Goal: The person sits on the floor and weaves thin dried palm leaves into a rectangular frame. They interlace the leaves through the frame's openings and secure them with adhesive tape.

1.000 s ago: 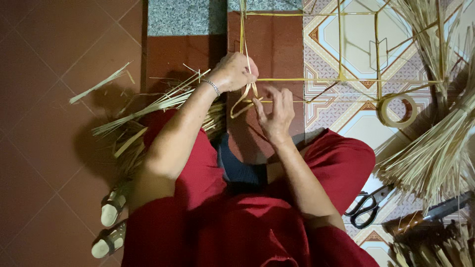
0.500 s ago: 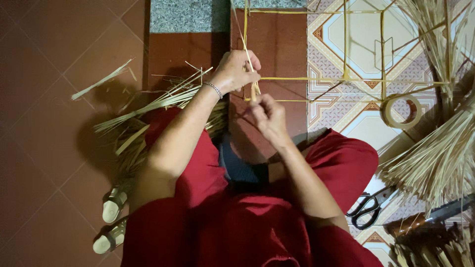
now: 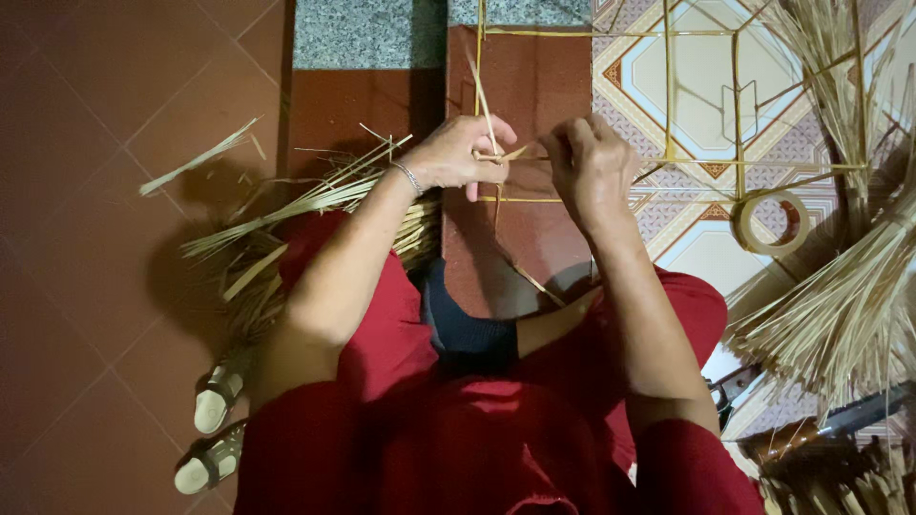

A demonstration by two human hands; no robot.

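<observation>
Now left hand, right hand pinch bamboo frame joint

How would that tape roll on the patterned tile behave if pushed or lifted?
The tape roll lies flat on the patterned tile, so a push would probably slide it rather than roll it. Its thin, open ring suggests it is light. Set on edge, it would likely roll.

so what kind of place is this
Probably a home floor used as a craft spot: tiled floor, bundles of bamboo strips, a tape roll, and a thin stick frame in progress.
</observation>
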